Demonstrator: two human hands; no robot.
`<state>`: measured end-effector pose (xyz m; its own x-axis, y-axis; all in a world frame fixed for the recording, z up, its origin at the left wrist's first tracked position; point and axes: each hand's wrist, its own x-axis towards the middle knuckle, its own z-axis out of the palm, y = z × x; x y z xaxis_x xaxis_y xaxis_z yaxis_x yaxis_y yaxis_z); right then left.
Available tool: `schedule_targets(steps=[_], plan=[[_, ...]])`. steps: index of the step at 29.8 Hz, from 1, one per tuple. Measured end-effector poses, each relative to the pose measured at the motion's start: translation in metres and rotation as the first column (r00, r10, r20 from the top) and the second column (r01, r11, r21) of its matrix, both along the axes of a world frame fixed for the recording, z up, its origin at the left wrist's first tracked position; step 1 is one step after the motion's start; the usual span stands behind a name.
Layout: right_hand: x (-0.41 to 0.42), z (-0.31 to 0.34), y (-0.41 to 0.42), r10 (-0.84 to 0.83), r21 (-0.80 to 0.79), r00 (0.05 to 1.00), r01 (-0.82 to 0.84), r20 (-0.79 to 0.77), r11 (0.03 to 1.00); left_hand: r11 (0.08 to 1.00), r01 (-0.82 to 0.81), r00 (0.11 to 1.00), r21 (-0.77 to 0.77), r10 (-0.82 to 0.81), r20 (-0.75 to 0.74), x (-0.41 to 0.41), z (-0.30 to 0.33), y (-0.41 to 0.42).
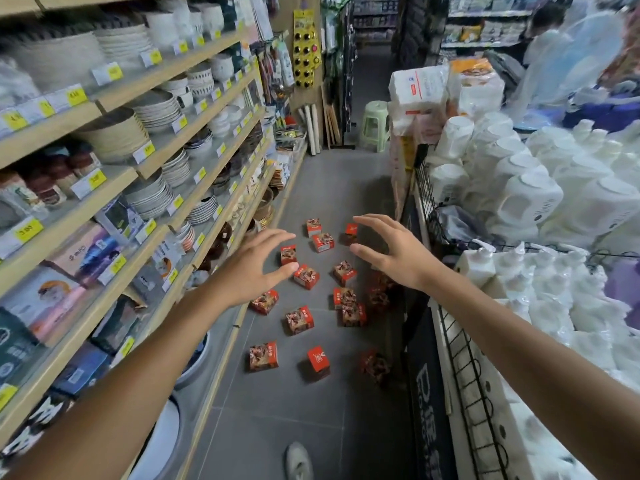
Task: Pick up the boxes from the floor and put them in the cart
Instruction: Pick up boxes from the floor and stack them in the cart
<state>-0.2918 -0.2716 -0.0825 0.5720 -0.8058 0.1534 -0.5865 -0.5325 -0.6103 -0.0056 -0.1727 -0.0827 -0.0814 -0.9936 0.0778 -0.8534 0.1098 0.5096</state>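
Grey floor tiles (277, 417) run up the middle of a shop aisle. Along the left of the frame stand wooden shelves (114, 202) stacked with plates, bowls and boxed goods, each edge carrying yellow price tags (97, 178). At the bottom centre a light shoe (298, 460) shows on the tiles.

Low in the centre, small red boxes (299, 320) lie scattered over the floor, some flat, some on edge, most apart, a few touching at the right of the cluster.

Reaching in from the lower left, the left hand (252, 265) is held above the boxes with fingers spread and loosely bent, holding nothing; in the picture its fingertips (289, 270) overlap the upper left of the cluster, but whether they touch any box cannot be told. From the lower right the right hand (394, 251) is likewise spread and empty, its thumb and fingers arched over the upper right of the cluster, without clear contact.

On the right, a black wire rack (464, 368) edges a display of white plastic bottles (530, 202). In the upper centre, far down the aisle, stands a pale green stool (375, 124).
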Motion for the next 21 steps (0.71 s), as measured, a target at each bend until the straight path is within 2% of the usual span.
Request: schedule_targets(steps=[8, 13, 21], plan=[[0.066, -0.011, -0.064, -0.019, 0.003, 0.998, 0.019, -0.051, 1.0, 0.999, 0.022, 0.997, 0.039, -0.019, -0.073, 0.063, -0.027, -0.075], [0.112, -0.025, -0.099, -0.048, 0.059, 0.998, 0.051, -0.048, 0.997, 0.998, 0.045, 0.995, 0.054, -0.04, -0.092, 0.1, -0.042, -0.12], [0.142, -0.054, -0.15, -0.069, 0.104, 0.996, 0.075, -0.055, 0.992, 0.994, 0.037, 0.993, 0.099, -0.026, -0.112, 0.129, -0.077, -0.17]])
